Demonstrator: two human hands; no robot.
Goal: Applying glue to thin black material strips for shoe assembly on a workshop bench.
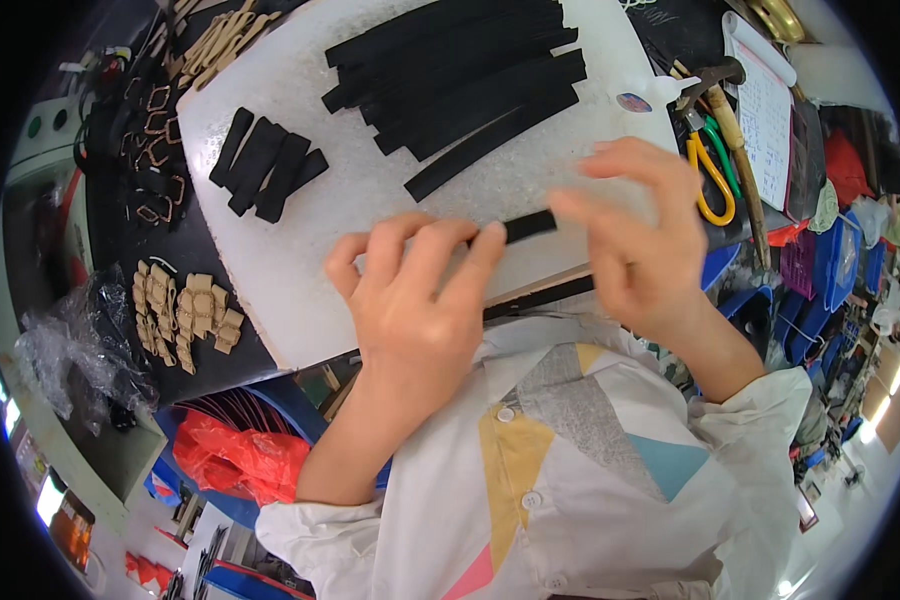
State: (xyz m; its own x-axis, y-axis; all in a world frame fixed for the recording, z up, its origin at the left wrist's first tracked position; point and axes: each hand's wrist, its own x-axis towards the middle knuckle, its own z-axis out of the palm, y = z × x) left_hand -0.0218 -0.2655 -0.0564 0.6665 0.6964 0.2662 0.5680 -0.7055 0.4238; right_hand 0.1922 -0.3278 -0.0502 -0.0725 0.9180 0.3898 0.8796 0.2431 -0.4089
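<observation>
A short black strip (530, 226) lies near the front edge of a white board (290, 290). My left hand (420, 285) presses it down, fingertips curled over its left part, which they hide. At the strip's right end hovers my right hand (645, 240), blurred by motion, its fingers apart and nothing seen between them. Whether a fingertip touches the strip I cannot tell. Beyond my hands a spread of long black strips (460, 75) overlaps on the board. Several shorter folded black pieces (270, 165) lie to the left.
Beige looped pieces (190, 310) and metal buckle frames (155, 150) lie left of the board. On the right are a white bottle (660, 92), yellow-handled scissors (710, 180), a hammer (735, 130) and a notebook (765, 140). A red plastic bag (235, 460) sits below the table.
</observation>
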